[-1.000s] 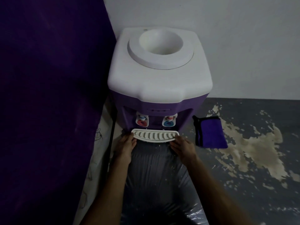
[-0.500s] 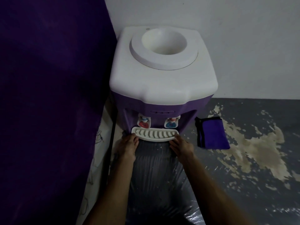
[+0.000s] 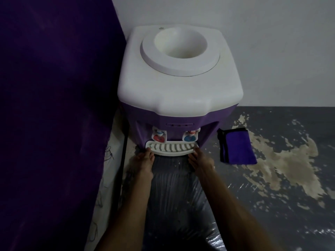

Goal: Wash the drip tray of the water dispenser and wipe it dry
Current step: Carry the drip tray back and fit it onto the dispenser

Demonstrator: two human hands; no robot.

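We see a grey floor (image 3: 290, 223), its paint worn away in pale patches out beyond the right grip (image 3: 199, 163). A water dispenser (image 3: 178, 84) stands on it just ahead of both grips, tucked against the white wall and a purple panel. A folded purple cloth (image 3: 237, 146) lies flat on the floor to the right of the right grip, beside the dispenser's base and partly over a worn patch. A sheet of clear plastic (image 3: 177, 196) lies spread on the floor beneath and between the two grips, running back toward us. A dark cord (image 3: 124, 160) runs along the floor just left of the left grip (image 3: 143, 164).
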